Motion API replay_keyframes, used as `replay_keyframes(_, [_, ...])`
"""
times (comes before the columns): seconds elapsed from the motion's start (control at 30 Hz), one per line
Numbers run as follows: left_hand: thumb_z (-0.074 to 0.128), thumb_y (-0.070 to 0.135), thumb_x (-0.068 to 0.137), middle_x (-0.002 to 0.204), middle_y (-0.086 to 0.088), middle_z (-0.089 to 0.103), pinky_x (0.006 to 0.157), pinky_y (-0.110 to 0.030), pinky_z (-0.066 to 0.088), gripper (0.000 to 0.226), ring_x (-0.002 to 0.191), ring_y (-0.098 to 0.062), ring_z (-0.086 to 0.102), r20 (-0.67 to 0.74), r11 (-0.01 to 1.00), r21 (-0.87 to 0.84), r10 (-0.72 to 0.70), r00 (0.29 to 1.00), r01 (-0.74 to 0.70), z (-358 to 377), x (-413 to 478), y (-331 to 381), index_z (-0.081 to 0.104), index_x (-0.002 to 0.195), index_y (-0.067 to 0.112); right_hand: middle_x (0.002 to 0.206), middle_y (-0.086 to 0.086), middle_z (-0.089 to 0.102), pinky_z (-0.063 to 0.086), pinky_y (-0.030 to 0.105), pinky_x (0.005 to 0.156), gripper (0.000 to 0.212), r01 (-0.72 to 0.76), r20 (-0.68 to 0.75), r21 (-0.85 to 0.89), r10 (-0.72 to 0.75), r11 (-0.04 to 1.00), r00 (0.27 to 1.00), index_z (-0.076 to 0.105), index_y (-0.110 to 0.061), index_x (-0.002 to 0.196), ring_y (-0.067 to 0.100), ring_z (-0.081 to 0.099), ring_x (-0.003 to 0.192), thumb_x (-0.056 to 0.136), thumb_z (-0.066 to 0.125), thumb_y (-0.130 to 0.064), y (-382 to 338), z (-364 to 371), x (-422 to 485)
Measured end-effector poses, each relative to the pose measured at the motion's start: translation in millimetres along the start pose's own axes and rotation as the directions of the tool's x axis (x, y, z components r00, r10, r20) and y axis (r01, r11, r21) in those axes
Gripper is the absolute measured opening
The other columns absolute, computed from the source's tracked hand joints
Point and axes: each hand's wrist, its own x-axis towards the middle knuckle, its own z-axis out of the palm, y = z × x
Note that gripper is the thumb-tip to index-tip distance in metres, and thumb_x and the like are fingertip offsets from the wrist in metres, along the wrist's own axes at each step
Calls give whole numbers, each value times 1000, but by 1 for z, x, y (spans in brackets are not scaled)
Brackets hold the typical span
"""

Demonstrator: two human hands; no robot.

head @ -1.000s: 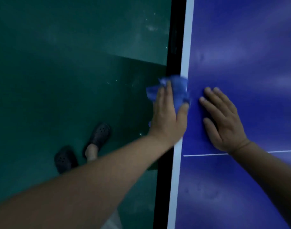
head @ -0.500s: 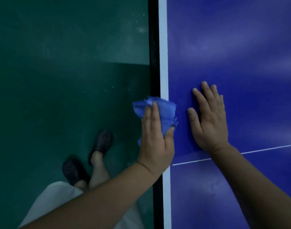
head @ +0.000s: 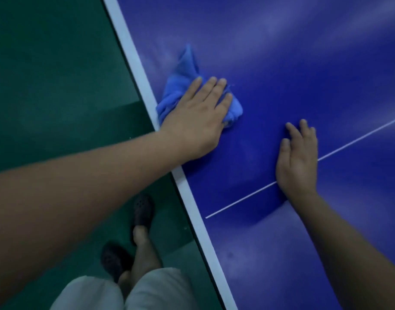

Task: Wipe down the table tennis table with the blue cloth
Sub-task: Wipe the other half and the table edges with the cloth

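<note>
Left hand (head: 195, 118) presses blue cloth (head: 183, 86) on table (head: 281, 63); right hand (head: 298, 162) flat.

Dim, soft glare streaks, slightly blurred

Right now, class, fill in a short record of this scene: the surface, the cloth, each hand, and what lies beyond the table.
Surface: table tennis table, blue, with a white edge band and a thin white line across it
Cloth: blue cloth, bunched, on the table beside the edge band
Left: left hand presses the cloth, fingers straight
Right: right hand flat on bare table, over the thin line
Beyond: green floor, dark shoes
</note>
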Motion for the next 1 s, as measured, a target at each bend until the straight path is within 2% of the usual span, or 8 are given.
replay_keyframes(0.17, [35, 39, 105, 166, -15, 20, 124, -42, 0, 61, 153, -28, 17, 84, 922, -10, 387, 918, -387, 1, 43, 80, 27, 158, 9, 157, 4, 39, 23, 15, 117, 43, -94, -119, 382, 149, 919, 982, 40, -9, 149, 12, 34, 144, 109, 33, -20, 6, -9, 1])
replay_keyframes(0.33, [36, 41, 103, 161, -7, 35, 123, -39, 0, 55, 150, -25, 28, 196, 651, -207, 759, 621, -730, 17, -51, 84, 44, 152, 15, 154, 2, 41, 25, 9, 112, 38, -81, -93, 416, 131, 906, 987, 48, -7, 143, 9, 37, 141, 107, 39, -20, 14, -13, -2])
replay_keyframes(0.4, [38, 46, 100, 157, -7, 43, 122, -49, 9, 54, 147, -32, 34, 180, 698, -103, 714, 677, -709, 18, -41, 58, 52, 146, 22, 156, 2, 39, 22, 20, 120, 39, 3, -40, 316, 11, 949, 999, 51, -8, 140, 15, 30, 147, 106, 41, -24, 15, -10, -3])
replay_keyframes(0.53, [15, 61, 97, 167, -2, 21, 115, -71, -2, 63, 154, -37, 7, 192, 932, 104, 324, 927, -347, 3, 10, 39, 31, 155, 40, 161, 9, 33, 13, 36, 125, 48, 119, 23, 145, -123, 982, 992, 48, -7, 144, 28, 19, 153, 106, 40, -35, 16, -3, -11])
replay_keyframes(0.63, [9, 59, 98, 169, -2, 9, 116, -70, -3, 64, 155, -33, 0, 191, 921, 86, 359, 914, -380, 7, -16, 67, 20, 158, 40, 162, 9, 31, 11, 46, 125, 55, 139, 8, -2, -139, 990, 990, 45, -10, 148, 31, 19, 152, 105, 34, -43, 15, -1, -25])
replay_keyframes(0.8, [32, 56, 99, 161, -5, 36, 119, -63, 18, 59, 150, -33, 28, 186, 729, -72, 680, 709, -681, 19, -88, 69, 43, 151, 32, 166, 6, 21, 7, 51, 125, 65, -6, 31, -51, 8, 999, 999, 37, -18, 154, 29, 6, 155, 102, 22, -54, 11, -4, -76])
replay_keyframes(0.9, [37, 55, 95, 155, -13, 43, 115, -63, 24, 60, 144, -38, 38, 63, 852, 18, 521, 851, -523, 15, -52, 32, 52, 146, 28, 166, 4, 20, 11, 47, 126, 67, -6, 43, 39, 5, 999, 999, 37, -16, 154, 24, 4, 155, 102, 20, -55, -3, -4, -107])
replay_keyframes(1.0, [26, 58, 96, 164, -11, 27, 120, -58, 11, 67, 152, -35, 20, 65, 983, -6, 186, 980, -186, 6, -39, 30, 37, 155, 29, 166, 3, 20, 6, 27, 125, 64, -8, 5, 188, 8, 982, 1000, 38, -13, 153, 20, 4, 155, 104, 22, -51, -31, 0, -118])
